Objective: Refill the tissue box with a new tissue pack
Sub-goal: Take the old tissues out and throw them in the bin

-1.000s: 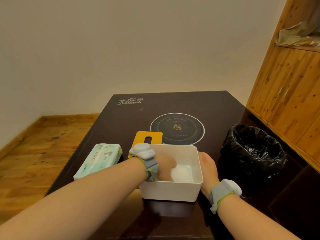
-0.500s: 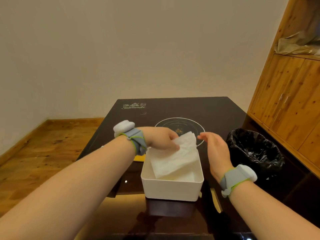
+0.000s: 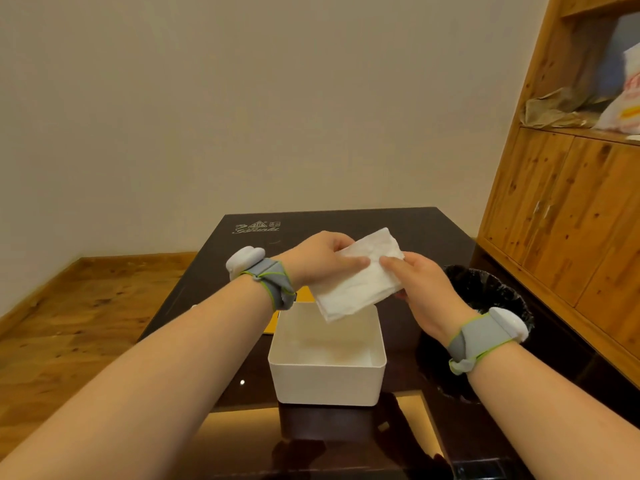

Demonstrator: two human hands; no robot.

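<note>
A white open tissue box [image 3: 327, 382] stands on the dark table near its front edge, with nothing visible inside. Above it I hold a small stack of white tissues [image 3: 360, 282] in the air. My left hand [image 3: 320, 261] grips the stack's left end and my right hand [image 3: 420, 284] grips its right end. A corner of the orange lid [image 3: 304, 294] shows behind the box, mostly hidden by my left wrist. The new tissue pack is hidden behind my left forearm.
The dark glossy table [image 3: 346, 223] has a printed logo at the back. A bin with a black liner [image 3: 491, 289] stands to the right of the table. Wooden cabinets [image 3: 568, 216] line the right side, with bags on a shelf [image 3: 588, 109].
My left hand has lifted the leftover tissues out of the box and raised them above it. My right hand has left the box's side and taken the stack's other end.
</note>
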